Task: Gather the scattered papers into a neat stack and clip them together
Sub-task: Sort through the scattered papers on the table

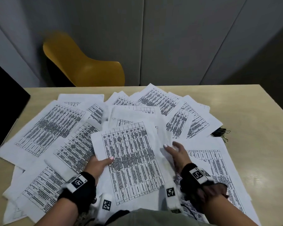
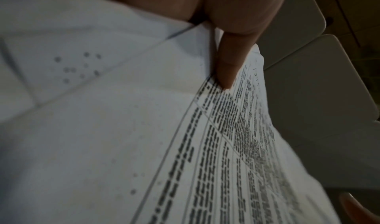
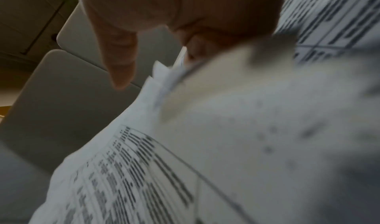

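Several printed table sheets (image 1: 44, 128) lie fanned and overlapping across the beige table (image 1: 252, 111). A sheaf of papers (image 1: 131, 157) is raised a little in front of me. My left hand (image 1: 104, 160) grips its left edge, thumb (image 2: 226, 68) pressed on the printed top sheet (image 2: 226, 146), fingers hidden beneath. At the sheaf's right edge is my right hand (image 1: 171, 146); its fingers reach behind the papers (image 3: 144, 162) and its thumb (image 3: 121, 71) sticks out straight, off the sheet. Black binder clips (image 1: 220, 132) lie at the right, half under a sheet.
A yellow chair (image 1: 83, 66) stands behind the table's far edge. A black flat object (image 1: 6, 103) fills the left side. Grey wall panels are behind. Bare tabletop shows along the right side and the far left corner.
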### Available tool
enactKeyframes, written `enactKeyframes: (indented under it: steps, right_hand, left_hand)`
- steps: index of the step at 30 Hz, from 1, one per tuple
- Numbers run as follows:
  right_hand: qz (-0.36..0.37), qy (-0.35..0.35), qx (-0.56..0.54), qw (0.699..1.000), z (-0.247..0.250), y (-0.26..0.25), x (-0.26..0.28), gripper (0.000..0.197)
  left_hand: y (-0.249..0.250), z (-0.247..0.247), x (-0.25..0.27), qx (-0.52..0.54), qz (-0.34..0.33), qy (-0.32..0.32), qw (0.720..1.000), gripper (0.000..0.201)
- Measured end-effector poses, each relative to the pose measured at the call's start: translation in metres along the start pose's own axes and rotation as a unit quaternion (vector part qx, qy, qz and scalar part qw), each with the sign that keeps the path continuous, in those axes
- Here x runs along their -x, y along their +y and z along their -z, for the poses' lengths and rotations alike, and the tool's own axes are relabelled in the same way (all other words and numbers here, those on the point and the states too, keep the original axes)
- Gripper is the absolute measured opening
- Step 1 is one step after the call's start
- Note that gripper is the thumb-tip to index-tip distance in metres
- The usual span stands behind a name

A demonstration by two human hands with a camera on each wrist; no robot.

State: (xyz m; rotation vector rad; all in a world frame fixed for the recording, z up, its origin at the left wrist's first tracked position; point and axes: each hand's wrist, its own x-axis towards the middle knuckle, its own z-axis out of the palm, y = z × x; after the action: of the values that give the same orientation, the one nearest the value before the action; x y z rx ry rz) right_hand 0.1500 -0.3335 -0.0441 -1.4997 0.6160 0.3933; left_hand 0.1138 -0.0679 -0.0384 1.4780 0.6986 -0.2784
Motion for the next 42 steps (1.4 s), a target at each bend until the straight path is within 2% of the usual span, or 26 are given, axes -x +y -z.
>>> enactKeyframes:
  steps: [2,4,5,7,10,11,13,15,16,18,19,24,28,29,30,31,33,34,35,37,42]
  right_hand:
    - [-0.045,-0.056,0.095,0.993,-0.007,-0.006,0.007,0.055]
    - [-0.053,-0.091,0.193,0.976,-0.014,-0.005,0.010,0.054]
    - [-0.040,-0.095,0.215,0.971,-0.017,-0.004,0.009,0.046]
    - [-0.007,-0.077,0.227,0.971,-0.020,-0.001,0.008,0.022]
    - [-0.004,-0.049,0.176,0.983,-0.017,0.004,0.007,0.012]
    - [-0.008,-0.040,0.151,0.988,-0.014,0.007,0.007,0.011]
    - [-0.026,-0.033,0.118,0.992,-0.011,0.011,0.005,0.009]
    - [-0.036,-0.037,0.094,0.994,-0.010,0.013,0.003,0.009]
    - [-0.035,-0.036,0.090,0.995,-0.010,0.013,0.003,0.009]
    - [-0.034,-0.037,0.091,0.995,-0.010,0.013,0.002,0.011]
    - [-0.034,-0.040,0.091,0.994,-0.012,0.012,0.003,0.011]
    - [-0.048,-0.054,0.052,0.996,-0.015,0.008,0.005,0.013]
    - [-0.069,-0.040,0.050,0.996,-0.015,0.012,0.001,0.014]
    - [-0.071,-0.039,0.053,0.995,-0.016,0.013,0.000,0.013]
    - [-0.072,-0.038,0.057,0.995,-0.015,0.013,0.000,0.012]
    - [-0.073,-0.039,0.059,0.995,-0.014,0.013,0.000,0.012]
    - [-0.079,-0.044,0.058,0.994,-0.013,0.013,-0.001,0.015]
    - [-0.080,-0.045,0.056,0.994,-0.013,0.014,-0.001,0.016]
    - [-0.079,-0.045,0.055,0.994,-0.014,0.014,-0.002,0.016]
    - [-0.077,-0.044,0.059,0.994,-0.015,0.014,-0.001,0.016]
    - [-0.076,-0.048,0.069,0.994,-0.016,0.012,0.002,0.014]
  left_hand:
    - [0.002,-0.005,0.002,-0.031,-0.014,-0.018,0.999,0.046]
    - [0.004,-0.010,0.005,-0.067,-0.024,-0.031,0.997,0.045]
    - [0.005,-0.012,0.007,-0.082,-0.028,-0.037,0.996,0.044]
    - [0.008,-0.011,0.009,-0.098,-0.046,-0.034,0.994,0.040]
    - [0.009,0.008,0.012,-0.087,-0.083,0.006,0.993,0.034]
    - [0.008,0.018,0.012,-0.100,-0.100,0.037,0.989,0.037]
    - [0.004,0.044,0.009,-0.176,-0.124,0.155,0.964,0.051]
    - [-0.005,0.071,0.002,-0.269,-0.080,0.282,0.918,0.071]
    - [-0.010,0.080,-0.001,-0.293,-0.031,0.300,0.907,0.079]
    - [-0.021,0.084,-0.004,-0.294,0.042,0.275,0.915,0.086]
    - [-0.027,0.080,-0.004,-0.295,0.044,0.249,0.922,0.086]
    - [-0.031,0.046,-0.004,-0.361,-0.027,0.151,0.920,0.081]
    - [-0.021,0.033,0.002,-0.293,-0.106,0.079,0.947,0.085]
    - [-0.017,0.034,0.004,-0.263,-0.129,0.082,0.953,0.087]
    - [-0.016,0.038,0.003,-0.245,-0.139,0.114,0.953,0.090]
    - [-0.016,0.044,0.003,-0.256,-0.125,0.174,0.943,0.093]
    - [-0.019,0.060,0.004,-0.297,-0.020,0.286,0.911,0.098]
    - [-0.023,0.066,0.006,-0.286,0.037,0.303,0.908,0.100]
    - [-0.027,0.071,0.007,-0.268,0.076,0.298,0.913,0.100]
    - [-0.028,0.070,0.015,-0.248,0.093,0.287,0.921,0.099]
    - [-0.023,0.061,0.008,-0.136,0.019,0.294,0.946,0.092]
